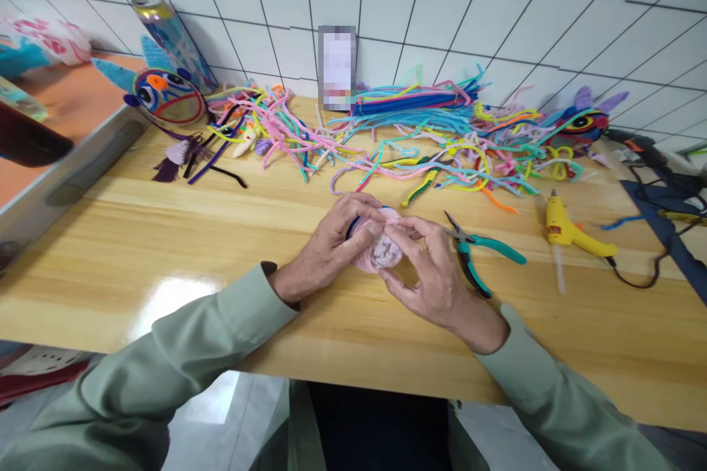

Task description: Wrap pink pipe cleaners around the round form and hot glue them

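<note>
Teal-handled pliers [468, 239], with handles spread, are laid on a wooden tabletop [342, 338]. Just to the left of the pliers, a pink round piece [385, 254] with a paler middle is held between both hands. Its left side is pinched by the left hand [334, 239], the thumb being laid across the face and the fingers curled over the far rim; its right side is spanned by the thumb and fingers of the right hand [434, 272]. To the right of the pliers, a yellow glue gun [563, 224] is placed. Beyond the pliers, loose coloured pipe cleaners [309, 134] are strewn; well beyond and to their left, a blue can [180, 40] is seen.
</note>
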Demonstrator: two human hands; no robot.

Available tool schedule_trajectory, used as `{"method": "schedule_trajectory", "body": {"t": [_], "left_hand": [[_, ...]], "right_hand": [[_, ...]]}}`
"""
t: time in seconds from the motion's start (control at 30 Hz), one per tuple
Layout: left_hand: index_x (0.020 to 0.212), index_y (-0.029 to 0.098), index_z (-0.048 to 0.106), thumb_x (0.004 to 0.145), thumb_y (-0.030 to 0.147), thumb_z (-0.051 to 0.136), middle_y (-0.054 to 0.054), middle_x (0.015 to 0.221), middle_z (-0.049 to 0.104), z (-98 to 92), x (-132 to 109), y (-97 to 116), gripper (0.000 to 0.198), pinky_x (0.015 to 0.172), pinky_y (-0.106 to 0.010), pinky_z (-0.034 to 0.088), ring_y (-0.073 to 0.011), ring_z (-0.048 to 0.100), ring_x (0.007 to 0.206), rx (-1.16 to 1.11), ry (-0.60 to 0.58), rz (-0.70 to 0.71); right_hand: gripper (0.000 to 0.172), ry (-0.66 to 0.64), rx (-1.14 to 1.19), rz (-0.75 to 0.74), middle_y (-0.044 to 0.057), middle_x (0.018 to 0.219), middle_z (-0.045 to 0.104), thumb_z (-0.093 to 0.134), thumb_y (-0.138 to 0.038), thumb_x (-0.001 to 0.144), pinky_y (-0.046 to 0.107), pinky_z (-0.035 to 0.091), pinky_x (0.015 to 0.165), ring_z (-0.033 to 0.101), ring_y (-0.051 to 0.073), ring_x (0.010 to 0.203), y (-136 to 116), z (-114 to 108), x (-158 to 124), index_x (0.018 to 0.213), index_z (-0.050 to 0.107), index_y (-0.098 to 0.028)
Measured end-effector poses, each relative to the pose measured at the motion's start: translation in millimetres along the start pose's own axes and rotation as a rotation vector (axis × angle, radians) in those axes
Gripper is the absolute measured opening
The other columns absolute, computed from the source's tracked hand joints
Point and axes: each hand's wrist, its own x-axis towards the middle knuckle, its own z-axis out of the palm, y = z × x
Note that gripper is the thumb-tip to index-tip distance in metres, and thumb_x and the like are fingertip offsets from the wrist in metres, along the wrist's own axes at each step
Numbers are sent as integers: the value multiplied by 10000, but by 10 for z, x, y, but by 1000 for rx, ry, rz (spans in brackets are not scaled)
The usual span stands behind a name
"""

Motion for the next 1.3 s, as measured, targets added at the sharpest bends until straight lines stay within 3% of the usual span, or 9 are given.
{"method": "schedule_trajectory", "body": {"t": [0.6,0.87,1.3], "left_hand": [[1093,237,724,1119,475,636,-88,1232,716,12,-2,-29,256,1133,-454,556,-236,687,1210,-15,44,-35],[1347,257,653,1175,344,526,-111,1404,673,29,-51,-73,231,1223,-485,515,-238,621,1396,55,-21,93],[1422,261,633,1189,345,479,-124,1421,699,64,-52,-64,292,1253,-527,501,-258,599,1446,149,-16,137]], "right_hand": [[817,1,-2,-6,176,1473,622,756,-210,953,615,612,1022,672,380,1277,-11,8,8,1681,401,-313],[777,-8,15,46,168,1449,626,747,-216,957,612,602,1047,656,382,1292,0,-6,22,1665,437,-296],[774,-9,14,58,167,1457,619,740,-212,954,621,596,1058,651,387,1303,-1,-9,31,1660,436,-304]]}}
